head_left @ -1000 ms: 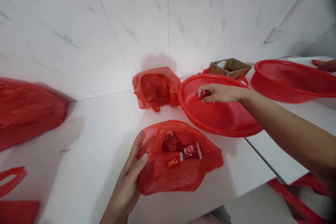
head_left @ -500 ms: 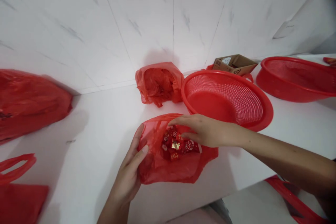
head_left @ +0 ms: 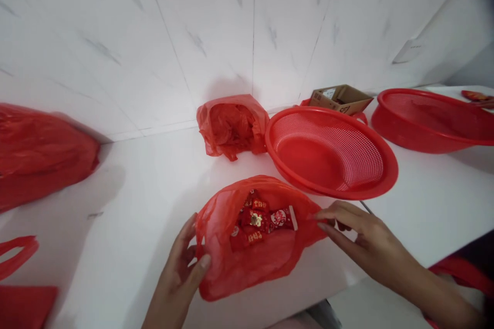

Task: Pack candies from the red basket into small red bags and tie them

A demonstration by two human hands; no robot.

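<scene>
Thin red plastic bag (head_left: 247, 267): soft, nearly weightless, slippery, lying on white counter (head_left: 127, 226), best taken by its rim (likely tears easily). Contains wrapped sweets (head_left: 254, 221). Left hand (head_left: 179, 272) pinches rim loosely; right hand (head_left: 366, 241) narrow at opposite edge, hold unclear.

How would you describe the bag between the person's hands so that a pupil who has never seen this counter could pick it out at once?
Start at the white counter and find the round red basket near the tiled wall. Just in front of it lies a thin red bag, between the left hand and right hand. Unlike the crumpled bag behind it, its open mouth shows small red wrapped packets inside.
</scene>
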